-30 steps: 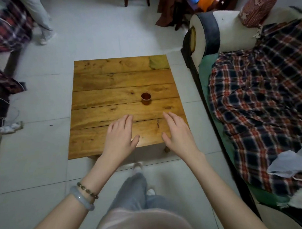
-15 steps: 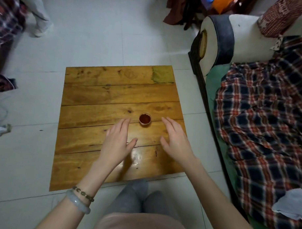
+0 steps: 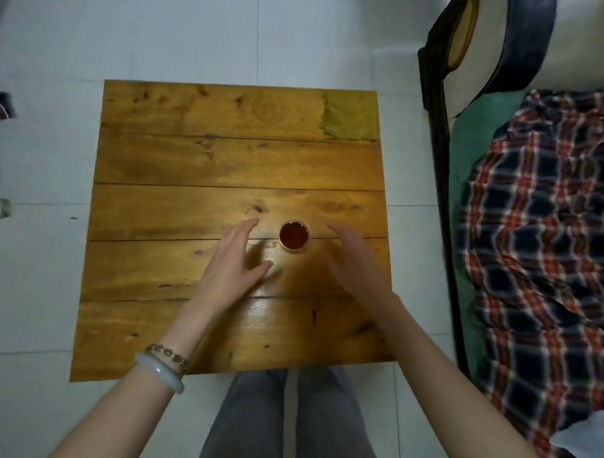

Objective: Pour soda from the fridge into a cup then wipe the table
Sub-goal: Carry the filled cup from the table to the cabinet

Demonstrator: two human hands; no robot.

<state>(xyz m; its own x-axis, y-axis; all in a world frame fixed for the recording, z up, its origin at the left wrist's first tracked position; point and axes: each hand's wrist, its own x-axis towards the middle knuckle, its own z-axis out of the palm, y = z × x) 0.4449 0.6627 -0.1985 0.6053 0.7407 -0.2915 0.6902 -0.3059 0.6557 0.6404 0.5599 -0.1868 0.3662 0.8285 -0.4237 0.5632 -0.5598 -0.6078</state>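
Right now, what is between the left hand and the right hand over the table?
In the head view, the cup of dark red drink stands between the left hand and the right hand, touching neither.

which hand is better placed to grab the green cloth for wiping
Right, probably: the right hand is open, and the green cloth lies on the far right corner of the wooden table.

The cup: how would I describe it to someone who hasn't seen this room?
Find the wooden table beside the sofa. Between the left hand and right hand stands a small cup. It holds dark reddish liquid, unlike the flat green cloth at the far corner.
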